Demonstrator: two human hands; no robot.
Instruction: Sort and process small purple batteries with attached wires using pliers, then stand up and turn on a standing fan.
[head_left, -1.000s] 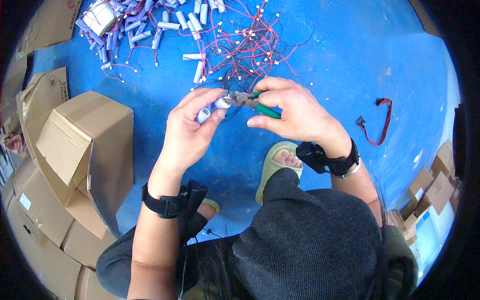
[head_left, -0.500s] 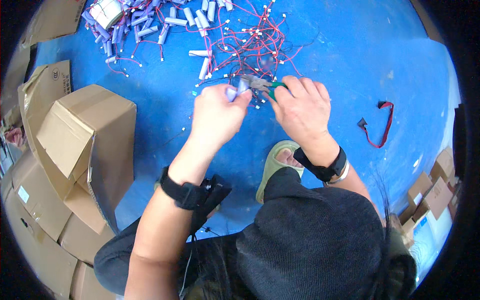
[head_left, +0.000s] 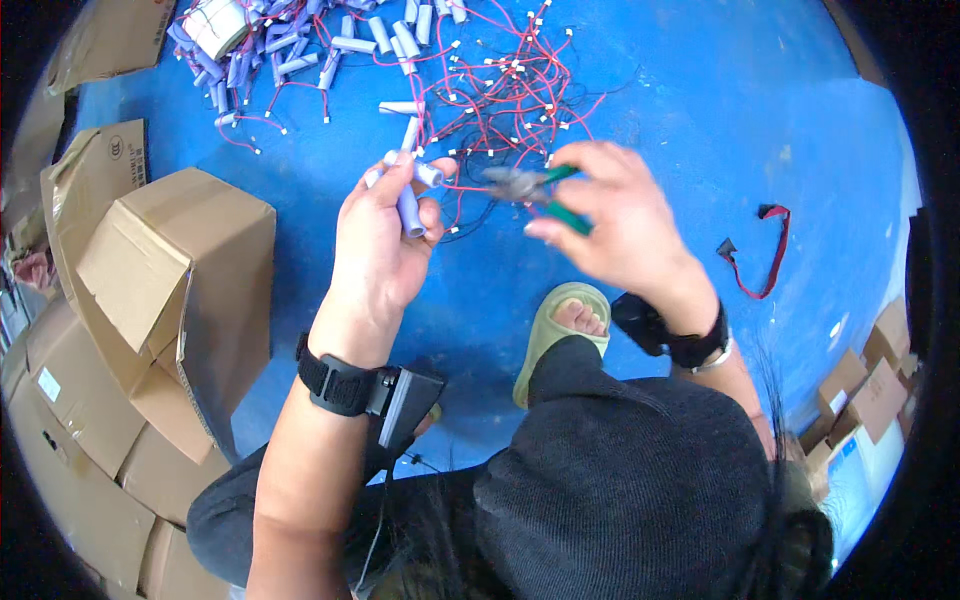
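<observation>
My left hand point(head_left: 382, 235) is closed around light-purple cylindrical battery cells point(head_left: 410, 212), which stick out between thumb and fingers at different angles. My right hand point(head_left: 625, 215) grips green-handled pliers point(head_left: 562, 214); their metal jaws are blurred by motion and point toward the left hand, apart from the cells. Just beyond both hands lies a tangle of red and black wires point(head_left: 500, 130) with small white connectors. A red wire runs between the held cells and the pliers' jaws; whether it is attached to either cannot be told.
A heap of purple cells point(head_left: 290, 45) with wires lies at the far left, a white roll-like object point(head_left: 215, 27) on it. An open cardboard box point(head_left: 225, 270) stands at left, with more cartons behind. A red-black strap point(head_left: 775, 255) lies on the blue floor at right. Small boxes point(head_left: 870, 390) stand lower right.
My left hand has drawn back to the left and turned, showing the cells more fully. My right hand has moved slightly right and nearer with the pliers, whose jaws have left the cells.
</observation>
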